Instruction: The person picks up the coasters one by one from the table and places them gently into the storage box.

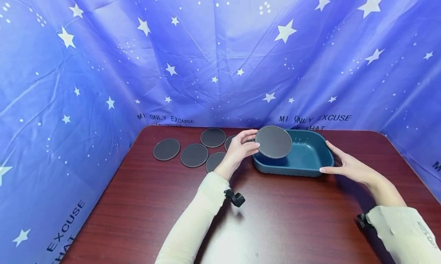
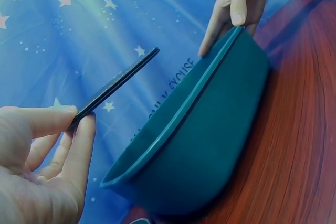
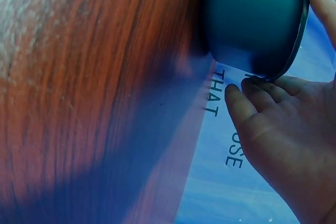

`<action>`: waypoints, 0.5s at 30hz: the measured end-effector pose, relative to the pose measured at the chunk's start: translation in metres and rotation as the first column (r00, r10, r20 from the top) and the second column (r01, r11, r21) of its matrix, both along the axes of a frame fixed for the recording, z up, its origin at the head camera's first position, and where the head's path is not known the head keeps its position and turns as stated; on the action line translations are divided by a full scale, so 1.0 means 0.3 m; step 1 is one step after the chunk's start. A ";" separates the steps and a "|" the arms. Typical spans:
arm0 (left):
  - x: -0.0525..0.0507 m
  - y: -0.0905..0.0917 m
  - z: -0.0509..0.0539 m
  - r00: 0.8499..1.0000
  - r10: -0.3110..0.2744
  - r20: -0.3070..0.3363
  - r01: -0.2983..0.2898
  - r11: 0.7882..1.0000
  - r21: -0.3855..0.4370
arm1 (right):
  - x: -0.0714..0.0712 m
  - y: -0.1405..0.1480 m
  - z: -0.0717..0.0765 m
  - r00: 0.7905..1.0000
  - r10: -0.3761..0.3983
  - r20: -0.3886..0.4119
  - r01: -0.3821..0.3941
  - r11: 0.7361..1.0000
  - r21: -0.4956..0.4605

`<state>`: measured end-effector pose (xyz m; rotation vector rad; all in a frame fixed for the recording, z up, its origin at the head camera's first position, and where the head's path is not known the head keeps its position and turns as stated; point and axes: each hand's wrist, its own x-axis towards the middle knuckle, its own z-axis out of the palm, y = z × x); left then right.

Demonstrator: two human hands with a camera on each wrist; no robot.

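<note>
My left hand (image 1: 240,147) pinches a dark round coaster (image 1: 273,142) with a stitched edge, thumb on one face and fingers on the other. The coaster hangs tilted above the left end of a teal rectangular basin (image 1: 293,171); it appears edge-on in the left wrist view (image 2: 118,85). At the basin's right end, my right hand (image 1: 351,166) holds the rim, thumb near the front corner and fingers farther back along the outer wall. In the right wrist view those fingers (image 3: 273,92) lie against the basin's outside. The part of the basin's floor behind the coaster is hidden.
Several more dark coasters lie flat on the wood-grain table (image 1: 138,218) to the left, among them a leftmost coaster (image 1: 167,149) and a back coaster (image 1: 213,137). My left forearm partly covers two. A blue star-patterned cloth (image 1: 206,57) hangs behind the table.
</note>
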<state>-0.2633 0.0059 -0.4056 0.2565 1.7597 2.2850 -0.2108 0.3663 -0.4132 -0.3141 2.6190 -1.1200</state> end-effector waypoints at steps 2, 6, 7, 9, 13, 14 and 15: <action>-0.002 0.017 -0.003 1.000 -0.002 0.004 0.002 1.000 0.004 | 0.001 0.000 -0.001 1.000 0.000 0.003 0.000 1.000 0.000; 0.001 0.052 -0.013 0.999 -0.009 0.030 0.009 1.000 0.006 | 0.002 0.003 -0.009 1.000 0.002 0.002 -0.002 1.000 -0.018; 0.002 0.062 -0.016 0.999 -0.011 0.038 0.011 1.000 0.006 | 0.003 0.005 -0.011 1.000 0.002 0.001 -0.002 1.000 -0.023; 0.002 0.080 -0.021 0.999 -0.017 0.048 0.017 1.000 0.005 | 0.003 0.008 -0.013 1.000 0.004 -0.004 -0.004 1.000 -0.029; -0.002 0.110 -0.026 0.998 -0.024 0.056 0.024 1.000 -0.002 | 0.000 0.007 -0.012 1.000 0.009 -0.017 -0.010 0.999 -0.032; -0.003 0.116 -0.026 0.998 -0.022 0.058 0.022 1.000 -0.003 | -0.001 0.005 -0.010 1.000 0.011 -0.016 -0.012 0.999 -0.030; -0.004 0.120 -0.024 0.998 -0.022 0.059 0.022 1.000 -0.007 | -0.003 0.003 -0.008 1.000 0.013 -0.015 -0.014 1.000 -0.025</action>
